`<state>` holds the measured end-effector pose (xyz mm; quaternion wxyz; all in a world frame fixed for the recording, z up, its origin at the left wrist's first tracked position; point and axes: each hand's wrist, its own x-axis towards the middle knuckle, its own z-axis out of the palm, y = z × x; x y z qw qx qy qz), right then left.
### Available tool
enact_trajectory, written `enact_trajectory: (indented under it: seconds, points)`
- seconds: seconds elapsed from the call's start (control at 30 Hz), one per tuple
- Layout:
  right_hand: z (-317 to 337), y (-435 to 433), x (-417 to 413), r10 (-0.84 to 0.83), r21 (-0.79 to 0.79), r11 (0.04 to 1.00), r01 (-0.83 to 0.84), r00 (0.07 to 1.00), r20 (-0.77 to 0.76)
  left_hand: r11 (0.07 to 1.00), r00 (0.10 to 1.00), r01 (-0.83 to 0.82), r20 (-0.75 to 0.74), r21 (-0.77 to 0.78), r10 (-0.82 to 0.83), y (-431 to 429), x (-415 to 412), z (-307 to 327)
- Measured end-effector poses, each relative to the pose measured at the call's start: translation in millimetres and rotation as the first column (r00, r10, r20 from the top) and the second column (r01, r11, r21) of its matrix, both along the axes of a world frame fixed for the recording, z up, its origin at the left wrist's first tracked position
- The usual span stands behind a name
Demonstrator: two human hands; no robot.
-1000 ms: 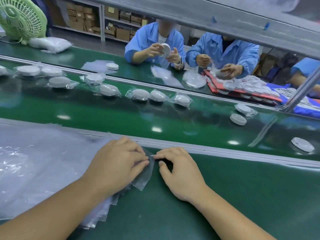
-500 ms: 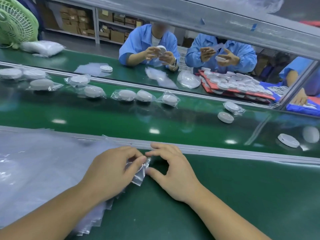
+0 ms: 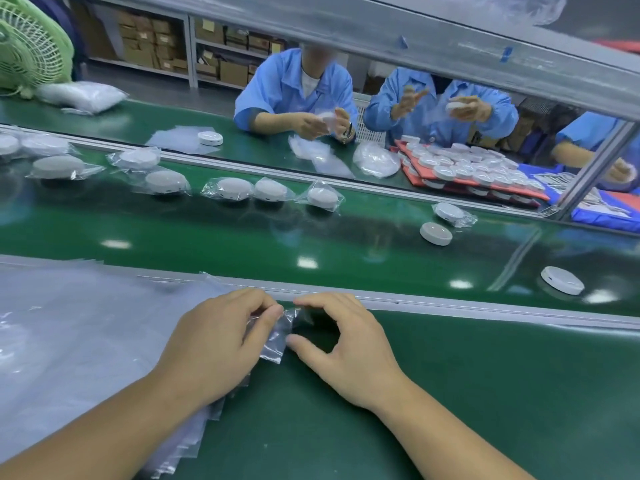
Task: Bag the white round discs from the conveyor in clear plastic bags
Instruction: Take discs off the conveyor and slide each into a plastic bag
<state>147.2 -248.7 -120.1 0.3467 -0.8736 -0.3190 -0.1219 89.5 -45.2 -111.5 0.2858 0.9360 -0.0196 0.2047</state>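
A thick stack of clear plastic bags (image 3: 69,341) lies on the near green table at the left. My left hand (image 3: 221,344) pinches the corner of the top clear bag (image 3: 277,337) and lifts it off the stack. My right hand (image 3: 349,348) is at the same corner, its thumb and fingertips curled and touching the bag's edge. On the moving belt (image 3: 311,244) two bare white discs lie at the right, one disc (image 3: 435,233) further off and the other disc (image 3: 562,280) nearer. Several bagged discs (image 3: 235,188) ride the belt at the left.
A metal rail (image 3: 450,306) divides my table from the belt. Across the belt, people in blue coats handle discs beside red trays (image 3: 478,171) full of discs. A green fan (image 3: 27,46) stands far left. An overhead metal beam (image 3: 415,39) crosses the top.
Both hands have worked the top bag's corner up off the stack; my left hand's fingers have curled round it. Discs on the belt have drifted left.
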Motion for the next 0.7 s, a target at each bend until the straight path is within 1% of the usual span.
enact_trajectory:
  seconds: [0.07,0.13,0.2,0.27,0.37,0.43,0.53,0.63,0.7]
  points:
    - [-0.7,-0.2,2.5,-0.009,0.035,0.999,0.009,1.0,-0.01,1.0,1.0,0.013,-0.014,0.026,-0.012,0.2,-0.8,1.3]
    - [-1.5,-1.0,5.1,-0.041,0.069,0.997,0.043,0.999,-0.032,0.994,0.999,0.036,-0.037,0.102,-0.032,-0.5,-1.7,3.2]
    - [-2.6,-1.6,7.2,-0.066,0.05,0.996,0.068,0.996,-0.053,0.97,0.996,0.079,-0.056,0.229,-0.068,-2.2,-1.8,4.3]
    - [-3.2,-1.1,7.4,-0.067,0.02,0.997,0.069,0.995,-0.077,0.941,0.994,0.108,-0.06,0.32,-0.093,-4.2,-2.6,5.3]
    - [-4.1,-0.3,8.0,-0.067,-0.007,0.998,0.067,0.993,-0.099,0.913,0.993,0.119,-0.055,0.39,-0.105,-7.3,-4.1,6.9]
    - [-4.6,-0.4,8.7,-0.085,0.003,0.996,0.086,0.988,-0.132,0.9,0.991,0.132,-0.044,0.415,-0.125,-8.7,-4.5,8.1]
    - [-1.4,-2.2,11.0,-0.119,0.143,0.977,0.157,0.962,-0.246,0.89,0.984,0.174,-0.033,0.421,-0.177,-7.5,-5.3,8.9]
    - [3.7,-2.7,12.2,-0.084,0.337,0.915,0.221,0.922,-0.377,0.873,0.972,0.225,-0.036,0.433,-0.232,-6.7,-4.8,6.1]
    - [4.0,-2.9,12.6,-0.069,0.374,0.898,0.233,0.913,-0.403,0.882,0.97,0.229,-0.025,0.412,-0.241,-8.4,-4.8,4.4]
